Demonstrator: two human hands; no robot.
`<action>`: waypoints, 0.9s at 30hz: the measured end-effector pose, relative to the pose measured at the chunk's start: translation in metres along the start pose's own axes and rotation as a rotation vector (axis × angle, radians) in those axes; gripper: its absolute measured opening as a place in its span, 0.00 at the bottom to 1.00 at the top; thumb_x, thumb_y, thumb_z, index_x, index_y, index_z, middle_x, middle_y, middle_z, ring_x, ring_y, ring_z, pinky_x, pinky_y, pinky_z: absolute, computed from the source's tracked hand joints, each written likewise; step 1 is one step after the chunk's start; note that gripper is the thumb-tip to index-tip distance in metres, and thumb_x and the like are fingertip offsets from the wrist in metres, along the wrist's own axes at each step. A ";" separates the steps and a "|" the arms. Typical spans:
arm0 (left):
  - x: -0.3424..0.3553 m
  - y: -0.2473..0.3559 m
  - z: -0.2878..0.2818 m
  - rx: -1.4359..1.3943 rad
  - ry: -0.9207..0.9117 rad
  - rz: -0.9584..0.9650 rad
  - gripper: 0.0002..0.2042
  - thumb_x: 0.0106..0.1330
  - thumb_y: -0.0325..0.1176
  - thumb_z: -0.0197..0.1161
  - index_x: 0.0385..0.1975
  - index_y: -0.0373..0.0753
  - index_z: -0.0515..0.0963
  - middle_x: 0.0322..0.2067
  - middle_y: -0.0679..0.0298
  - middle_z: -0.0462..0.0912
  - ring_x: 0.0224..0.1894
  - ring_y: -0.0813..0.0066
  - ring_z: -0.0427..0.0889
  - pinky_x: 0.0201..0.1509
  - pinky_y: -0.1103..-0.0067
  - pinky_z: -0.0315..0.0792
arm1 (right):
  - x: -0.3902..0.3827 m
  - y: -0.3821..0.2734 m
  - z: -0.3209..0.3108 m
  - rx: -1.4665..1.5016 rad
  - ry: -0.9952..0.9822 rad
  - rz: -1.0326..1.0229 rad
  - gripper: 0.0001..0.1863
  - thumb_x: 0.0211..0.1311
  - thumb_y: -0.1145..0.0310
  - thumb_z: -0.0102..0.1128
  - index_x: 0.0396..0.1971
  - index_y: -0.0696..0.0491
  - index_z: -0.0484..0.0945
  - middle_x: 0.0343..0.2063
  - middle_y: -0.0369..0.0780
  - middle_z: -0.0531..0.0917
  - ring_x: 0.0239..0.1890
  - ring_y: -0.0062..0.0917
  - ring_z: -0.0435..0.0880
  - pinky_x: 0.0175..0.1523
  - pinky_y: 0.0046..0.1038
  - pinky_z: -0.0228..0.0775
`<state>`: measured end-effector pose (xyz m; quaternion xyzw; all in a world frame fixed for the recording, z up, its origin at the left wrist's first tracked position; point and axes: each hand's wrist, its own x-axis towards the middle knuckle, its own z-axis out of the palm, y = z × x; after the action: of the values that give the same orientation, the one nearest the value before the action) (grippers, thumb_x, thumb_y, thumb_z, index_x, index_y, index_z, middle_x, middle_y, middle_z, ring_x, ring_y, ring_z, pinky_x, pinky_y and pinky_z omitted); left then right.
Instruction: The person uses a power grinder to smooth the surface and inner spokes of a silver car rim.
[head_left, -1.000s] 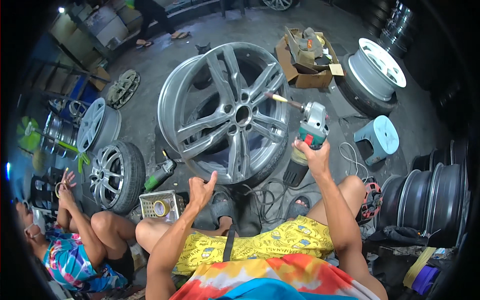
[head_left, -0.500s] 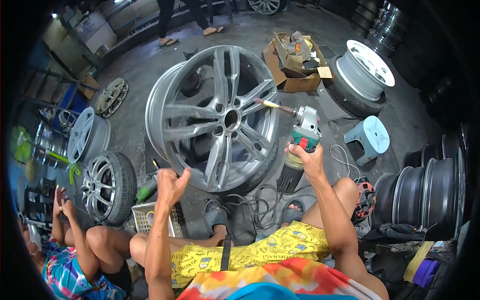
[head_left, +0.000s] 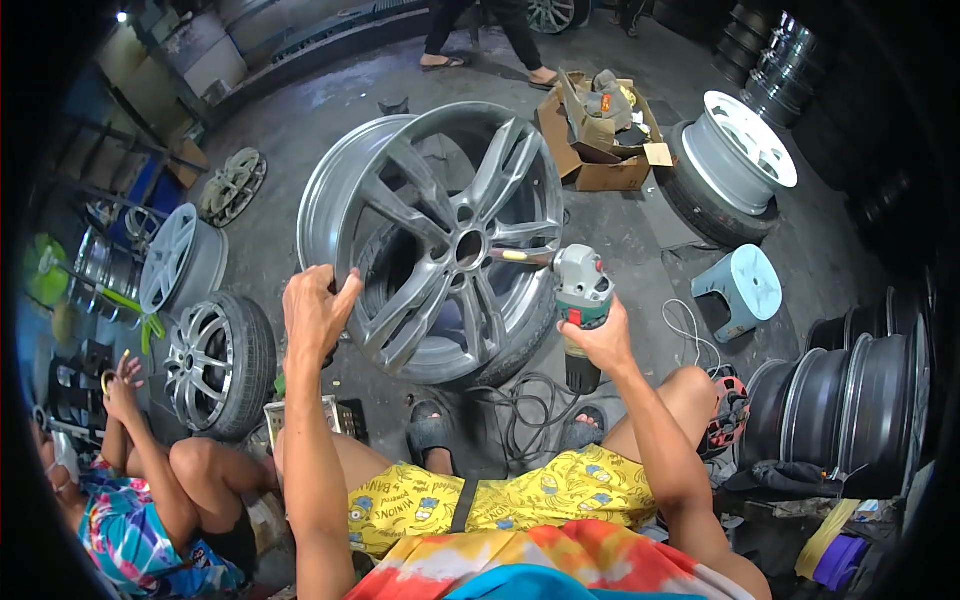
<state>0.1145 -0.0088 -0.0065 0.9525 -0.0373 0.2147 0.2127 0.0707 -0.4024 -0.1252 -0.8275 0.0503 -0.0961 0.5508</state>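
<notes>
A grey alloy wheel [head_left: 408, 335] stands tilted in front of me, with a tyre beneath it. My right hand [head_left: 600, 340] is wrapped round a green and grey angle grinder [head_left: 580, 275]. The grinder carries a long thin attachment [head_left: 518, 256] with a yellowish band, and this lies across a right-hand spoke near the hub; whether it touches is unclear. My left hand [head_left: 322, 312] is closed at the wheel's lower left edge, thumb sticking up; its fingertips are hidden, but it appears to grip the rim.
A person [head_left: 165, 490] sits at my left beside a tyred wheel [head_left: 222, 370]. At right are a blue stool [head_left: 740, 290], a white wheel [head_left: 740, 150] on a tyre and dark rims [head_left: 870, 400]. Beyond is a cardboard box [head_left: 610, 175]. Cables [head_left: 535, 410] lie by my feet.
The wheel has turned, its spokes now at other angles. My left hand has moved up along the rim. The grinder has come lower and left, its attachment closer to the hub. Someone walks rightward behind.
</notes>
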 end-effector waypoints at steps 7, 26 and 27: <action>0.007 0.030 -0.017 -0.268 0.438 0.133 0.15 0.68 0.31 0.71 0.19 0.33 0.76 0.20 0.67 0.76 0.22 0.80 0.69 0.28 0.77 0.64 | 0.012 -0.011 0.031 -0.046 0.022 -0.026 0.40 0.38 0.63 0.80 0.56 0.60 0.77 0.47 0.47 0.87 0.49 0.34 0.87 0.59 0.35 0.77; -0.072 0.125 0.175 -0.865 -0.864 -0.197 0.47 0.61 0.67 0.69 0.58 0.20 0.71 0.51 0.41 0.82 0.57 0.56 0.82 0.62 0.68 0.74 | 0.001 0.007 0.054 -0.123 0.041 0.039 0.42 0.39 0.60 0.82 0.57 0.59 0.75 0.43 0.48 0.88 0.47 0.37 0.89 0.54 0.37 0.79; -0.073 0.128 0.182 -0.868 -0.866 -0.199 0.47 0.61 0.67 0.69 0.58 0.20 0.71 0.51 0.41 0.82 0.57 0.56 0.82 0.62 0.68 0.74 | 0.000 0.011 0.054 -0.112 0.037 0.031 0.42 0.40 0.60 0.83 0.58 0.59 0.75 0.44 0.47 0.88 0.47 0.36 0.89 0.54 0.36 0.79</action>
<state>0.0992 -0.2033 -0.1364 0.7789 -0.1151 -0.2467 0.5650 0.0830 -0.3579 -0.1555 -0.8542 0.0783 -0.0999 0.5043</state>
